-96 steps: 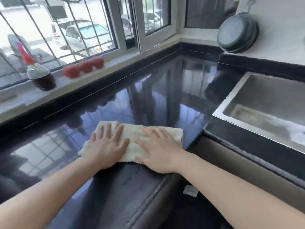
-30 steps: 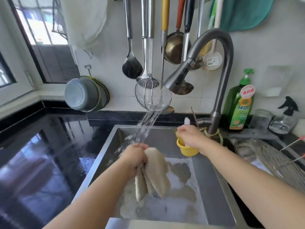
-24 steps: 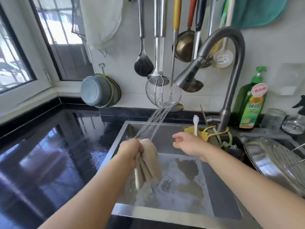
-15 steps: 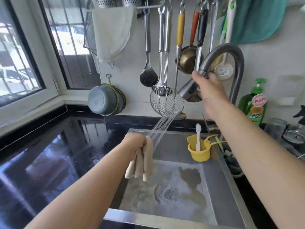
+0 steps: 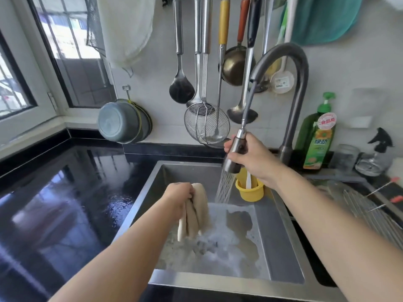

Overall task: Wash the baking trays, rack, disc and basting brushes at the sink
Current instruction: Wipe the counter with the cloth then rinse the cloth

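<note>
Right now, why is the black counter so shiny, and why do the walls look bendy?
In the head view, the wet black counter mirrors bright daylight from the window, so it glares. The wide lens bows straight edges near the borders, like the window frame. The rack at the right edge looks soft and stretched; the centre stays sharp.

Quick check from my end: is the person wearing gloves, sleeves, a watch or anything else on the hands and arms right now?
No. The left hand and right hand are both bare, with no gloves, rings or watch showing. Both forearms are uncovered as far as the picture's lower edge; no sleeve or cuff shows.
</note>
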Demonstrator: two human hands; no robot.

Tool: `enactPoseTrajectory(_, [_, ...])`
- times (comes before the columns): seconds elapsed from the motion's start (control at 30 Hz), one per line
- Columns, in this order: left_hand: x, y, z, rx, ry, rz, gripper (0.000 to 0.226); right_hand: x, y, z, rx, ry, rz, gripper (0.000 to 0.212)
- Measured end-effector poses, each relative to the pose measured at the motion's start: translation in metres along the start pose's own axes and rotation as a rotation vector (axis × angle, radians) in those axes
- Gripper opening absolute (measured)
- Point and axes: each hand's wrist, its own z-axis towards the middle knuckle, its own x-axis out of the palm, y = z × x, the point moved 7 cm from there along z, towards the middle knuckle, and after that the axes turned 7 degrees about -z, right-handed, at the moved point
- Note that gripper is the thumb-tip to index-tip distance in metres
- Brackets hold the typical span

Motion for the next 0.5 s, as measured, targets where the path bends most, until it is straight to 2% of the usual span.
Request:
enactPoseTrajectory(0.07, [0.011,0.006,-0.003,-0.001,0.033,-0.027,0.022,0.001,0.002,0.002,-0.025,0.032,0.001,0.037])
enactPoseTrajectory(0.2, [0.027,0.01,-0.012,0.012,0.078,-0.1,0.038,-0.001,0.005,0.007,-0.044,0.015,-0.001,0.037])
enactPoseTrajectory(0.5, [0.036,0.012,-0.011,-0.015,0.1,-0.083,0.039,0.005,-0.004,0.011,-0.06,0.041,-0.076,0.044])
